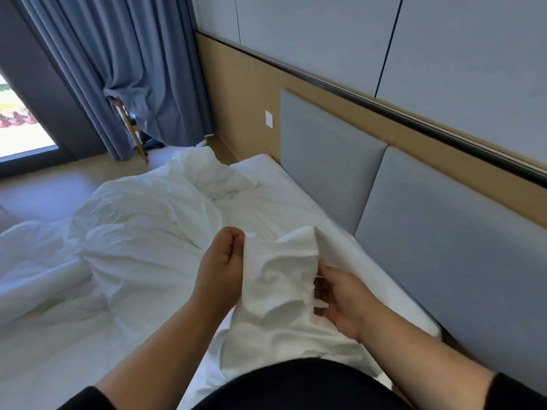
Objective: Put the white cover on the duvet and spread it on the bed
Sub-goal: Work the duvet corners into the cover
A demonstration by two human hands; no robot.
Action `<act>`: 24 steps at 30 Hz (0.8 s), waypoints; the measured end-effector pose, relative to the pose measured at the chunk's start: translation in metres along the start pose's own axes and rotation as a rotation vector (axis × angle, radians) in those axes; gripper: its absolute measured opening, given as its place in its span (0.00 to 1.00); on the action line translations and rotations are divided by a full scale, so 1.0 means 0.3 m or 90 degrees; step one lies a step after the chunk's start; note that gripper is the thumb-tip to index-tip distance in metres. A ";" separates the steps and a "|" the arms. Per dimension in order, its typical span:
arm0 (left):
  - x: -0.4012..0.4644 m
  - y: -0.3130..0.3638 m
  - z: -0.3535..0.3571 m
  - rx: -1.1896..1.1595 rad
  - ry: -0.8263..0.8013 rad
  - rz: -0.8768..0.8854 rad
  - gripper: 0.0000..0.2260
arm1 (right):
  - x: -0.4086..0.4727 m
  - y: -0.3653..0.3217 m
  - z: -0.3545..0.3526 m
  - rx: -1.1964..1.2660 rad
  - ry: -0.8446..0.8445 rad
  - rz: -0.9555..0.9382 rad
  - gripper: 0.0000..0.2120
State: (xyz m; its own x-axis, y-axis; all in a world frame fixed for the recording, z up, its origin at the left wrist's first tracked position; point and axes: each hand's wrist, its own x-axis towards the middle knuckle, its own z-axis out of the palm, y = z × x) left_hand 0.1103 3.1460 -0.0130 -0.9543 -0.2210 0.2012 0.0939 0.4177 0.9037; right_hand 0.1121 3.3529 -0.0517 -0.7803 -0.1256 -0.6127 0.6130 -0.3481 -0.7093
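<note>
A bunched corner of white cover (281,279) is raised in front of me over the bed (266,187). My left hand (222,264) has its fingers curled round the cover's left edge. On the fabric's right side, my right hand (340,300) pinches it with thumb and fingers. The rest of the white bedding (142,232) lies crumpled in a heap across the mattress, to the left and beyond. I cannot tell duvet from cover within that heap.
A grey padded headboard (414,232) runs along the bed's right side, under a wood wall panel with a white switch (269,118). Blue curtains (118,69) hang by a window at the far left, with a wooden stand (133,131) under them. Pale floor lies beyond the bed.
</note>
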 end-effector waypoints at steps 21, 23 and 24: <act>-0.069 -0.066 -0.107 -0.055 -0.239 -0.161 0.14 | 0.078 -0.493 0.315 -0.330 -0.132 -0.332 0.07; -0.075 -0.082 -0.119 -0.050 -0.168 -0.115 0.12 | 0.073 -0.467 0.342 -0.280 -0.268 -0.287 0.10; -0.076 -0.094 -0.126 -0.046 -0.131 -0.106 0.10 | 0.095 -0.439 0.334 -0.228 -0.247 -0.283 0.11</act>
State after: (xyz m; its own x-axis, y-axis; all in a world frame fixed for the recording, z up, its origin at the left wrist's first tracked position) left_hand 0.1401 3.1060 -0.0289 -0.9952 -0.0941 -0.0273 -0.0566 0.3257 0.9438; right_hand -0.0033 3.3021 0.0592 -0.9144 -0.3881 -0.1149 0.1753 -0.1238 -0.9767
